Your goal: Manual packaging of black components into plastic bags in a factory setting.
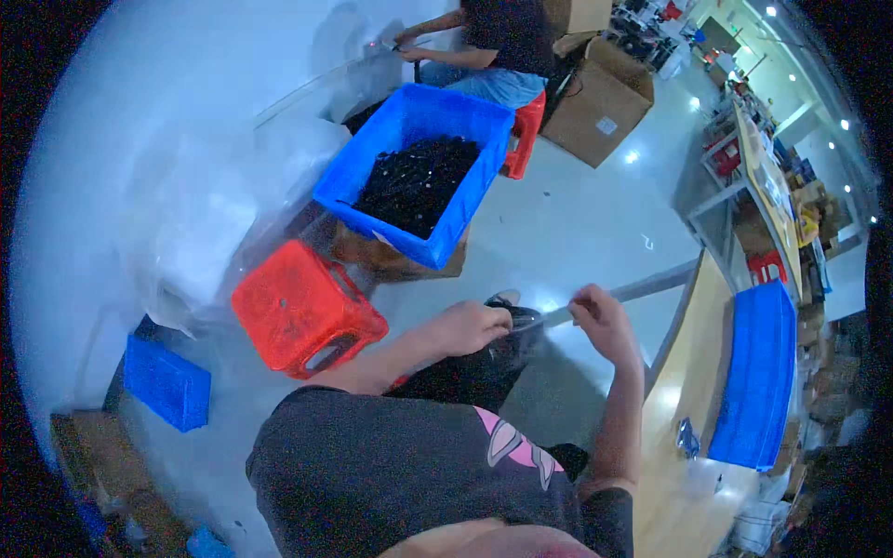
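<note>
My left hand (476, 327) is closed, its fingers pressed together in front of my lap. A thin, greyish, see-through piece (530, 320) shows beside its fingertips; its kind is not clear. Across from it my right hand (600, 319) is raised with curled fingers and thumb pinched together toward the left one. Whatever lies in either pinch is too small to make out. Ahead of me a blue plastic crate (346, 177) holds a heap of small black parts (419, 181) and rests on a brown cardboard box (400, 253).
A red stool (298, 302) stands left of my left arm, near a large clear plastic bag (200, 232). On the right, a wooden table (693, 358) carries a blue bin (758, 372). Beyond the crate sits another person (507, 42), close to an open carton (600, 102).
</note>
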Demonstrator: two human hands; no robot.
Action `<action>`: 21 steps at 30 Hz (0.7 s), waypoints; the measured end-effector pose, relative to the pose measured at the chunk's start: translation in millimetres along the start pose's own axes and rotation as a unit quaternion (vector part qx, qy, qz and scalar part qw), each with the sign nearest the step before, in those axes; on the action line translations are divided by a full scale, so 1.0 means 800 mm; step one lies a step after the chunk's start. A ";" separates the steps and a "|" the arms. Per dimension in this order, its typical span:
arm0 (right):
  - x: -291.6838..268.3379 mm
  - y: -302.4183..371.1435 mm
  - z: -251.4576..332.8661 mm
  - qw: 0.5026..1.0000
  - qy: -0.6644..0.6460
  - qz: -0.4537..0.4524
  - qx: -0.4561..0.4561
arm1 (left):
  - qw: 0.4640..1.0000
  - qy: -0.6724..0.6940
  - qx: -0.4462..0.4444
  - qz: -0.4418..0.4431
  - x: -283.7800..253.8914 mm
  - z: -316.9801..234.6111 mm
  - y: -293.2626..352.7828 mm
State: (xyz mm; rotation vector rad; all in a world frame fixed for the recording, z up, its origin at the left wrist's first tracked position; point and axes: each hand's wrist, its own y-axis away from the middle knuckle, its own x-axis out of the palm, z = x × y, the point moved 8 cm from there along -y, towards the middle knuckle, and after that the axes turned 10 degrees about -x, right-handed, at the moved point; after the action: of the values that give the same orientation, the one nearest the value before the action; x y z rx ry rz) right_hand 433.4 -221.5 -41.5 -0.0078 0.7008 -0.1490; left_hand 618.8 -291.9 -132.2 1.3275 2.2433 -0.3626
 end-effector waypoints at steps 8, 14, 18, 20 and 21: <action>0.064 -0.163 0.006 0.997 -0.066 0.044 -0.017 | 0.995 0.092 -0.030 0.001 -0.032 0.058 0.001; 0.111 -0.201 -0.010 0.993 -0.038 0.105 -0.035 | 0.995 0.097 -0.028 0.003 -0.044 0.083 0.002; 0.136 -0.202 -0.009 0.990 -0.020 0.131 -0.038 | 0.995 0.099 -0.034 -0.003 -0.054 0.101 0.001; 0.144 -0.198 -0.012 0.989 -0.025 0.148 -0.015 | 0.994 0.105 -0.032 -0.012 -0.062 0.107 0.003; 0.146 -0.198 -0.011 0.988 -0.023 0.150 -0.014 | 0.994 0.108 -0.029 -0.018 -0.066 0.109 0.004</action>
State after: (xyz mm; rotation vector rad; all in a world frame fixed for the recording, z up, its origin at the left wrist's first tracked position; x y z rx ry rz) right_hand 494.5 -393.8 -114.3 0.0673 0.6498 0.1492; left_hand 667.6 -370.3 -176.2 1.3532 2.4383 -0.1725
